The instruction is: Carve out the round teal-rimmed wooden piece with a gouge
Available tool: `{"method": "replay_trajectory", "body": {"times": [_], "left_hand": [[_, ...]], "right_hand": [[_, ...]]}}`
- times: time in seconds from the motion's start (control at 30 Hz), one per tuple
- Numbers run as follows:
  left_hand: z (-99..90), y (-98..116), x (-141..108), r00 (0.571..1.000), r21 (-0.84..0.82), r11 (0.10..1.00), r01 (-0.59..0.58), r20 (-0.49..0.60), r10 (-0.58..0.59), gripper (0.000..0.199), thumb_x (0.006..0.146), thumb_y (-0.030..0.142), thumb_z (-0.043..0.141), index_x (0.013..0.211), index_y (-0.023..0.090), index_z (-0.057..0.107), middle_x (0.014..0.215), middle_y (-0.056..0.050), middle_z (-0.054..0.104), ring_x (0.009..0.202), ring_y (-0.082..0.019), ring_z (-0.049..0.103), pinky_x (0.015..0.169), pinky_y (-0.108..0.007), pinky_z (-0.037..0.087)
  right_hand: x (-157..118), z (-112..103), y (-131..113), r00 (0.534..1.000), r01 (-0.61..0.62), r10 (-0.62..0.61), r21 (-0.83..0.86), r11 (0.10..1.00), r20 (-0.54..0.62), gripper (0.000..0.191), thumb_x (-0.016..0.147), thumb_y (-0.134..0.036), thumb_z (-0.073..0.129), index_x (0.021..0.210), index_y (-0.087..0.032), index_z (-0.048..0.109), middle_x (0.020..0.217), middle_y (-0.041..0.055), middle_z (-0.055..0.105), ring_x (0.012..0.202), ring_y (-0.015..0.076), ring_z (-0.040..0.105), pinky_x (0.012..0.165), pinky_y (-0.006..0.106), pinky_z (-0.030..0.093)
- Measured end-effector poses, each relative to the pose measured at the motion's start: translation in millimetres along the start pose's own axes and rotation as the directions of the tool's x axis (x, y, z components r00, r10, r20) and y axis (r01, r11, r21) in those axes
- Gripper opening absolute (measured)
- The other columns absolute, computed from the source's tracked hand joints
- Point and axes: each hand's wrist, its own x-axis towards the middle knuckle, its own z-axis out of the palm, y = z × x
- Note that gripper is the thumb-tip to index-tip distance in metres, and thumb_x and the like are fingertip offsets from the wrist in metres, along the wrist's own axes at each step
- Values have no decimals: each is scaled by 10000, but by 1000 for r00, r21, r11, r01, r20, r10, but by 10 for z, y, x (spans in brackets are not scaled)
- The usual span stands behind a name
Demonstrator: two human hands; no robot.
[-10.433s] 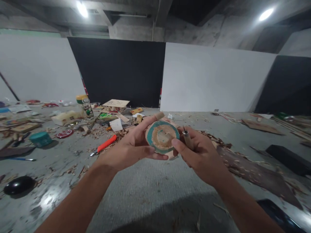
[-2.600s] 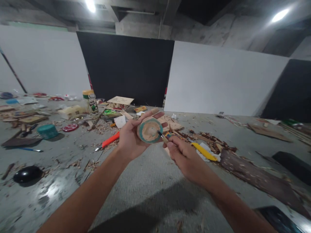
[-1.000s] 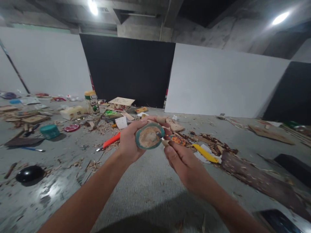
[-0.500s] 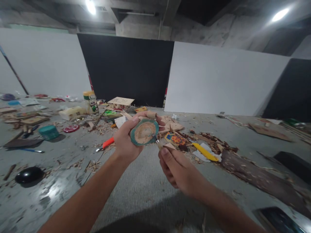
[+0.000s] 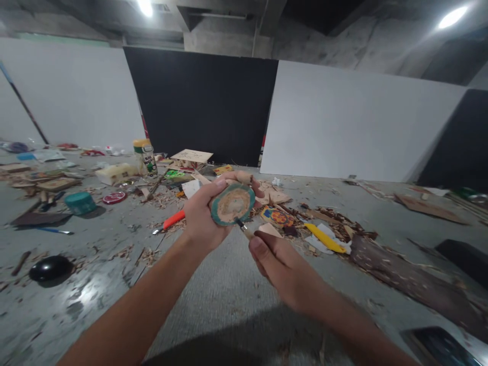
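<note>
My left hand point(image 5: 208, 216) is wrapped round a roundish wooden piece point(image 5: 233, 204), held up above the floor. Its face has a teal painted band round the edge and a bare, rough tan middle. My right hand point(image 5: 284, 262) grips a paintbrush point(image 5: 246, 231) by its pale handle, close to the metal ferrule. The brush's dark tip touches or almost touches the lower edge of the teal band. Most of the handle is hidden in my fingers. Behind the right hand lies a colourful painted piece point(image 5: 278, 217).
An orange utility knife point(image 5: 173, 220) lies left of my hands, and a yellow-handled tool point(image 5: 325, 238) right. Wood shavings, a teal container point(image 5: 80, 203), a black rounded object point(image 5: 51, 268), a bottle point(image 5: 145, 157), bark point(image 5: 404, 277) and a phone point(image 5: 442, 345) are spread over the floor.
The brush tip has moved from the right inner part of the wooden face down to its lower edge. The wooden piece has shifted slightly right and is turned a little.
</note>
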Motion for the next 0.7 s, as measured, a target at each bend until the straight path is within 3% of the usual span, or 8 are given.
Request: {"method": "replay_trajectory", "body": {"times": [0.23,0.37,0.53,0.7], "left_hand": [[4,-49,-4,995,43,994,102,-19,-102,225,761,293,537,795,128,686,803,-115,692,804,-260,686,758,-393,571],[25,-12,-4,993,100,988,120,1,-121,246,766,301,537,803,126,706,773,-106,681,742,-229,656,707,-348,549],[-1,-19,8,989,249,961,123,48,-139,222,774,285,562,786,131,721,822,-92,674,750,-181,609,675,-270,492],[-44,-46,14,978,323,935,144,96,-184,246,799,297,563,850,136,743,826,-79,665,716,-170,580,670,-282,472]], "right_hand": [[23,-38,-20,997,24,-42,-260,965,-63,280,1003,-389,345,809,-227,466,635,-21,481,556,150,413,539,306,270],[-3,-100,-64,1000,-9,3,-279,960,-21,336,1000,-427,321,739,-239,418,643,-1,513,573,160,447,540,304,298],[-17,-136,-123,999,-4,-14,-380,925,-45,281,1003,-363,329,880,-217,535,876,93,687,820,241,613,753,379,416],[-12,-178,-139,998,-61,41,-483,873,-53,311,1005,-353,330,942,-199,593,865,118,716,835,268,656,794,402,438]]}}
